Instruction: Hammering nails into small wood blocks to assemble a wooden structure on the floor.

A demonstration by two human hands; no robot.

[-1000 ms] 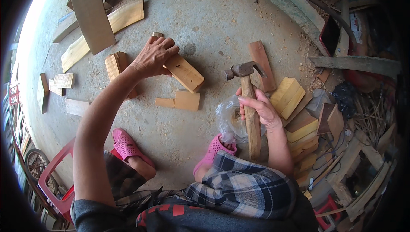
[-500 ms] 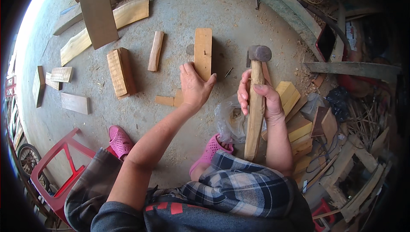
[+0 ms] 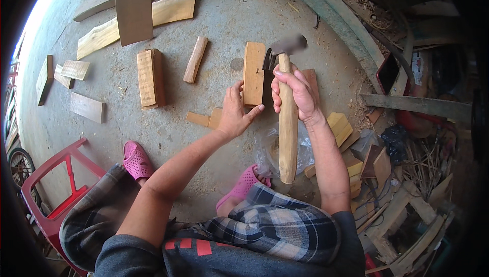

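Observation:
My right hand is wrapped round the wooden handle of a claw hammer. The hammer's dark head is a little blurred, its claw beside the right edge of a wooden block. From the top of this block a small nail sticks out. My left hand grips the block's near end, fingers along its left side and thumb at the near right corner. Next to that hand, two small wood pieces lie on the floor.
A thick block and a narrow stick lie to the left, with boards beyond. At right are a clear plastic bag, wood offcuts and a phone. A red plastic chair stands at lower left.
The hammer has moved left and up, its head now close to the block and its claw turned toward it. My left hand stays at the block's near end. The whole view has shifted slightly.

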